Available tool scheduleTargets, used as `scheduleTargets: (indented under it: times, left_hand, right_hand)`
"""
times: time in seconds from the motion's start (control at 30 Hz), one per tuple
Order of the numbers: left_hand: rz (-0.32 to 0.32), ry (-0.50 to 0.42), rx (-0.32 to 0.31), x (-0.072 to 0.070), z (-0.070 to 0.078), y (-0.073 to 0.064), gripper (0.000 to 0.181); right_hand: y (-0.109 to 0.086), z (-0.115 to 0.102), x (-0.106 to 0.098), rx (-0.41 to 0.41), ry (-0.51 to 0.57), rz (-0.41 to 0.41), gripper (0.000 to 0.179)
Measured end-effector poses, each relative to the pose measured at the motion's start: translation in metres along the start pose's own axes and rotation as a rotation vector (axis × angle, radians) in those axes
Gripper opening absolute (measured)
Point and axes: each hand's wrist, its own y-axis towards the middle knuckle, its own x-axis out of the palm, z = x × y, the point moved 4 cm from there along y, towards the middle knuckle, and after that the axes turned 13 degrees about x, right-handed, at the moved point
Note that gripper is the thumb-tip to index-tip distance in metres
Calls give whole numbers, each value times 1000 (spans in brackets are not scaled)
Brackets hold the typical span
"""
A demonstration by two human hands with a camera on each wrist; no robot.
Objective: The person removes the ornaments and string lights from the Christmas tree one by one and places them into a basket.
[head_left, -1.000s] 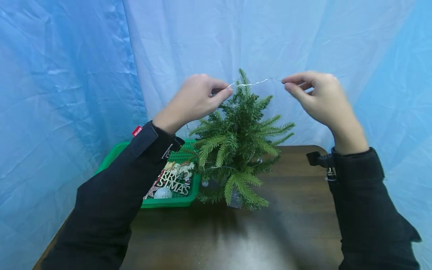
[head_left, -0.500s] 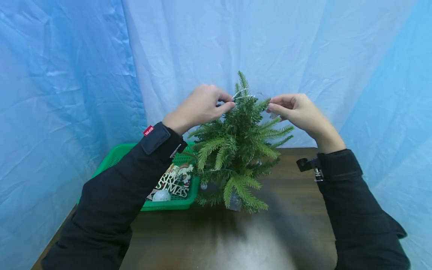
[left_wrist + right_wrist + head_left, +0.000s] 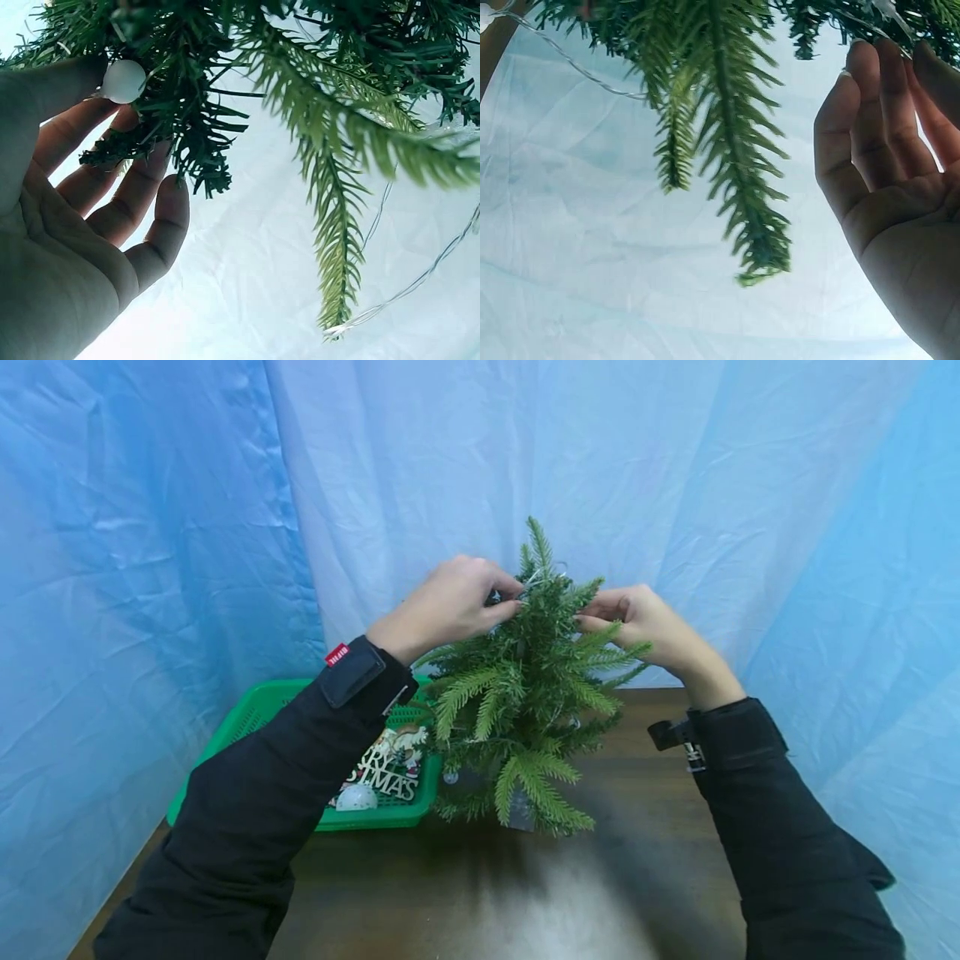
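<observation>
A small artificial Christmas tree (image 3: 525, 693) stands on the table, wound with a string of lights on clear twisted wire (image 3: 390, 300). My left hand (image 3: 468, 606) is at the upper left of the tree, its thumb and forefinger pinching the light string beside a round white bulb (image 3: 124, 82). On the opposite side, my right hand (image 3: 637, 622) pinches the wire (image 3: 866, 26) among the upper branches. Its fingertips are partly hidden by green needles in the head view. Part of the wire loops near the tree's top (image 3: 536, 539).
A green plastic basket (image 3: 382, 818) sits left of the tree, partly under my left sleeve (image 3: 300, 777). It holds a "Merry Christmas" sign (image 3: 390, 777) and a white ball (image 3: 356, 797). Blue and white curtains (image 3: 435, 460) hang behind the brown table (image 3: 480, 902).
Both hands have come down from above the tree's top to its upper branches. The right hand has moved left, closer to the tree, and the stretched wire now lies against the branches.
</observation>
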Motion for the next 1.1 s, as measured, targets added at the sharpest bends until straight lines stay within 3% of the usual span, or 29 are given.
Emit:
scheduleTargets:
  times: [0.37, 0.7, 0.9, 1.1]
  left_hand:
    - [12, -16, 8, 0, 1, -1, 29]
    - [55, 29, 60, -2, 3, 3, 16]
    - [100, 18, 78, -9, 10, 8, 14]
    - [162, 55, 141, -15, 22, 13, 17]
  right_hand:
    - [2, 4, 4, -18, 7, 38, 15]
    - [4, 3, 1, -75, 85, 82, 17]
    - [-2, 1, -9, -92, 120, 147, 17]
    - [-9, 0, -17, -127, 201, 169, 22]
